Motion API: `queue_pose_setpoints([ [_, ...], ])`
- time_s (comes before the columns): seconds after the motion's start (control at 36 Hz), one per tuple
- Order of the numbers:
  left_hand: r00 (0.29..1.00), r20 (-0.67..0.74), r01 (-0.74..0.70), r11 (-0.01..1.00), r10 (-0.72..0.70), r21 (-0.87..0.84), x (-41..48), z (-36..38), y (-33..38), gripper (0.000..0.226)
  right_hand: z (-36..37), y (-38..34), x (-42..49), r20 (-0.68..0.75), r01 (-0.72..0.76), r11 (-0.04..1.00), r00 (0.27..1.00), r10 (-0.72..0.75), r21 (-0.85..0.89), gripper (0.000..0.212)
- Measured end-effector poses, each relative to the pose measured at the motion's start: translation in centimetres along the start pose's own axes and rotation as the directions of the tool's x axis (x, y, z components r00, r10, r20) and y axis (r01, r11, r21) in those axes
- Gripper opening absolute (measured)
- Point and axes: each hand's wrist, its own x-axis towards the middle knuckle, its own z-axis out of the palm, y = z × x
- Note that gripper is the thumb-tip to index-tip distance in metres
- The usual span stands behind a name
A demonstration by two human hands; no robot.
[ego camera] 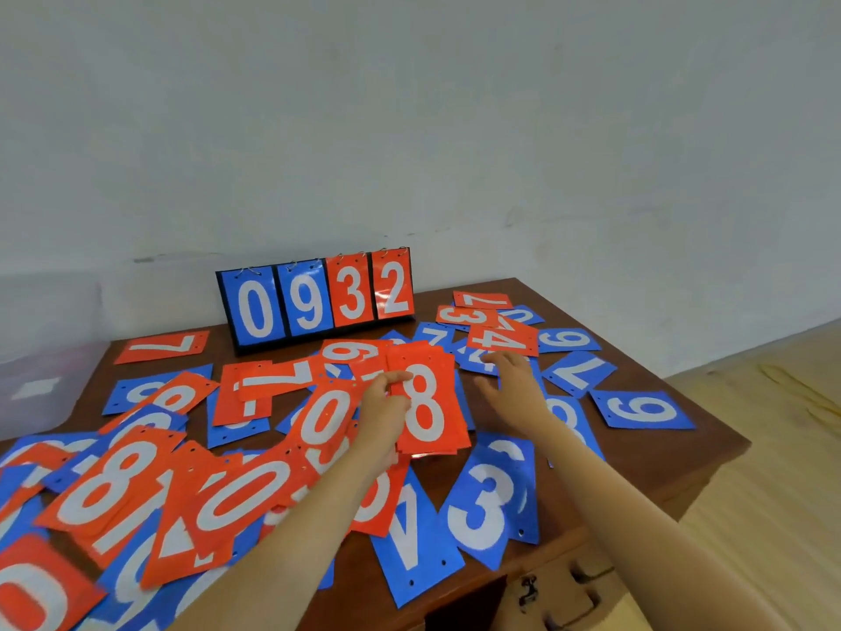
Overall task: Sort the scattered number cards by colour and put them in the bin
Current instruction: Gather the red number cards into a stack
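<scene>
Red and blue number cards lie scattered and overlapping across a brown wooden table (673,453). My left hand (384,409) grips a stack of red cards topped by a red 8 (428,403), thumb on its face, near the table's middle. My right hand (512,384) hovers open just right of that stack, its fingers spread and reaching toward a red 4 card (500,339) and the blue cards under it. Blue cards such as a 3 (489,498) and a 9 (641,409) lie at the right. A translucent bin (41,357) stands off the table's left edge.
A standing flip scoreboard (318,300) showing 0 9 3 2 is at the table's back, against a pale wall. The table's right edge drops to a light wooden floor (751,471). A drawer with a metal latch (528,589) shows at the front.
</scene>
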Motion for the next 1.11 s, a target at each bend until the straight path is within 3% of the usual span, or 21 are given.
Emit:
queue_pose_setpoints([
  [0.14,1.000,0.006,0.000,0.998,0.000,0.066,4.3,2.8,0.6,0.042,0.6,4.7,6.6,0.112,-0.197,0.966,0.970,0.217,-0.167,0.062],
  [0.25,0.999,0.021,0.043,0.995,-0.045,0.087,7.9,4.3,0.9,0.044,1.6,7.0,11.3,0.172,-0.204,0.928,0.949,0.266,-0.311,0.071],
  [0.53,0.996,0.056,0.071,0.996,-0.074,0.054,12.9,6.3,0.5,0.041,3.6,9.1,16.5,0.347,-0.177,0.907,0.882,0.318,-0.382,0.093],
  [0.72,0.994,0.060,0.082,0.994,-0.086,0.070,13.0,6.4,0.3,0.041,3.6,9.5,16.9,0.391,-0.145,0.909,0.868,0.307,-0.390,0.087],
  [0.86,0.994,0.049,0.090,0.992,-0.095,0.090,12.3,6.1,0.6,0.040,2.9,8.0,16.1,0.499,0.042,0.861,0.829,0.253,-0.506,0.066],
  [0.89,0.995,0.046,0.088,0.992,-0.093,0.092,12.1,6.0,0.6,0.040,2.8,7.5,15.7,0.491,0.038,0.863,0.834,0.251,-0.505,0.065],
  [0.94,0.995,0.040,0.087,0.991,-0.091,0.099,11.8,5.6,0.7,0.041,2.7,6.5,15.2,0.435,0.025,0.870,0.873,0.221,-0.493,0.038],
  [1.03,0.997,0.020,0.075,0.991,-0.077,0.113,11.0,4.9,1.0,0.042,2.9,5.5,14.2,0.345,-0.019,0.881,0.916,0.204,-0.472,0.028],
  [1.11,0.997,0.005,0.079,0.991,-0.080,0.104,10.0,3.7,1.5,0.042,2.8,4.8,13.5,0.297,0.034,0.861,0.945,0.138,-0.508,0.023],
])
